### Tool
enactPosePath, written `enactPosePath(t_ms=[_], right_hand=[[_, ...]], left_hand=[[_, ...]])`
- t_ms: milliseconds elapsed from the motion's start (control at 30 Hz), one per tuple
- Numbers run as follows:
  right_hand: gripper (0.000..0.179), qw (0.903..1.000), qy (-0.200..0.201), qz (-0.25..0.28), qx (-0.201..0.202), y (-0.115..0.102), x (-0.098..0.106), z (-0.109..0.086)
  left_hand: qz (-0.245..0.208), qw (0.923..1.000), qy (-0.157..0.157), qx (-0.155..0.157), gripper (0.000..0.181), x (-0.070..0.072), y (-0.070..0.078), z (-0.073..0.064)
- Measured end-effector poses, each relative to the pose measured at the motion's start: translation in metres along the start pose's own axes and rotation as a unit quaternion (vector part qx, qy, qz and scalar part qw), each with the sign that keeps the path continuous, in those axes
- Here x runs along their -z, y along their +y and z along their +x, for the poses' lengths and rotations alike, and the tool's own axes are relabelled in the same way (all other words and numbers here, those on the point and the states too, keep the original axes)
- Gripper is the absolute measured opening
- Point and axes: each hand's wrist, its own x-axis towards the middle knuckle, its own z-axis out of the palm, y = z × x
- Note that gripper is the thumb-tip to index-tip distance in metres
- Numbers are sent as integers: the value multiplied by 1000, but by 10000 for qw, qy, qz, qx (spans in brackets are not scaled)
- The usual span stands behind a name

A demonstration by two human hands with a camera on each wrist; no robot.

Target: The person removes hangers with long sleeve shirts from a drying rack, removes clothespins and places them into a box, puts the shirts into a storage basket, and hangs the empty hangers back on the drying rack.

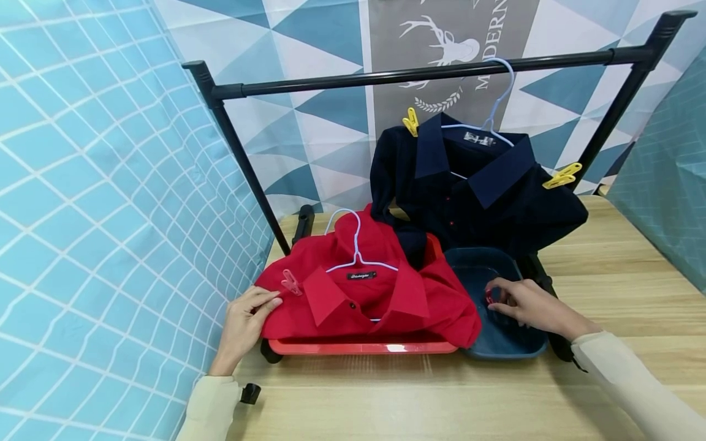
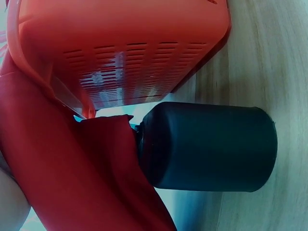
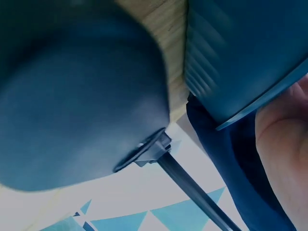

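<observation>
A red collared shirt [image 1: 358,300] lies over a red basket [image 1: 364,348], with a pale hanger [image 1: 356,254] inside its collar. Between thumb and fingers, my left hand [image 1: 245,321] pinches the shirt's left shoulder, just below a pink clothespin [image 1: 291,283] clipped there. In the left wrist view the red cloth [image 2: 91,159] hangs beside the basket's slotted wall [image 2: 130,62]. Over the dark blue bin [image 1: 474,337], my right hand [image 1: 532,306] holds a small red clothespin [image 1: 489,297] at its fingertips. The bin's wall [image 3: 245,53] hides the fingers in the right wrist view.
Behind, a navy shirt [image 1: 458,190] hangs from a black rack's top bar [image 1: 353,79], with yellow clothespins [image 1: 410,122] at its shoulders; one sleeve drapes over the red shirt. The rack's dark foot [image 2: 211,147] stands by the basket. A tiled-pattern curtain [image 1: 110,184] borders the left side.
</observation>
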Motion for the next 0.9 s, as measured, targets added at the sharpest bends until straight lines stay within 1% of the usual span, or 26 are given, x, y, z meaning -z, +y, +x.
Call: enactPosePath(t_ms=[133, 267, 433, 600, 833, 900], right_hand=[[31, 9996, -276, 28, -95, -1, 1, 1], [32, 9990, -438, 15, -106, -2, 1, 2], [31, 9985, -539, 35, -67, -3, 0, 3], [30, 9982, -594, 49, -52, -4, 1, 5], [31, 9973, -700, 39, -230, -5, 2, 6], [34, 9972, -703, 9, -245, -5, 1, 6]], left_hand=[[-36, 10000, -3, -5, 19, 0, -1, 0], [-13, 10000, -22, 11, 19, 0, -2, 0], [-20, 10000, -42, 45, 19, 0, -4, -1], [-52, 10000, -42, 57, 19, 0, -2, -1], [72, 10000, -35, -31, 21, 0, -5, -2], [59, 10000, -37, -15, 21, 0, -4, -2]])
